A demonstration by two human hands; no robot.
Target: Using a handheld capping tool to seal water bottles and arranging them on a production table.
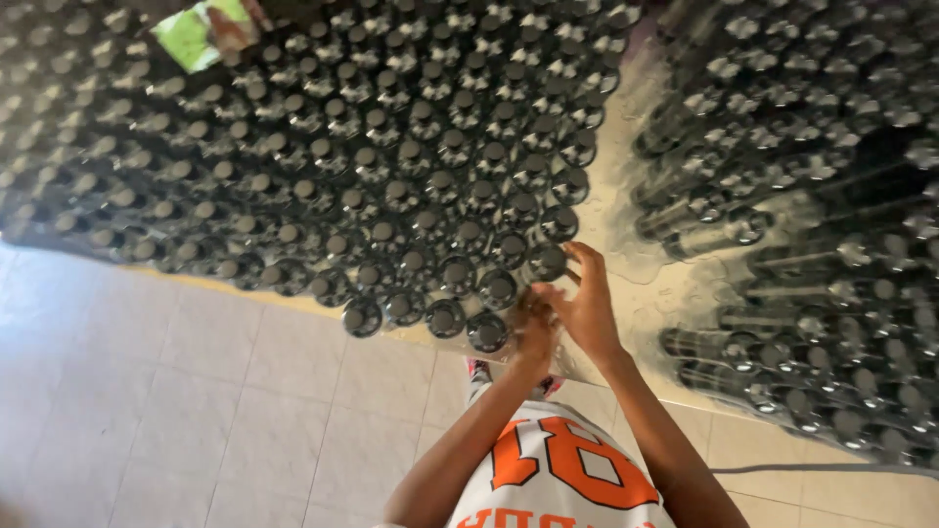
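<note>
Both hands meet at the near corner of a packed block of dark bottles [391, 196]. The left hand [535, 332] looks curled against the corner bottle [487, 332], though blur hides its grip; the right hand [590, 305] has fingers spread just beside it. The bottles stand upright, caps toward the camera, on a plastic-wrapped layer [626, 264]. Pale floor tiles [196, 411] lie below; more bottles [812, 244] lie tilted at right.

— How many hands do you have in view?
— Two: your left hand [535, 332] and your right hand [590, 305].
— And the dark capped bottles [411, 196]?
— Two packed masses, far too many to count; one green packet [196, 34].
</note>
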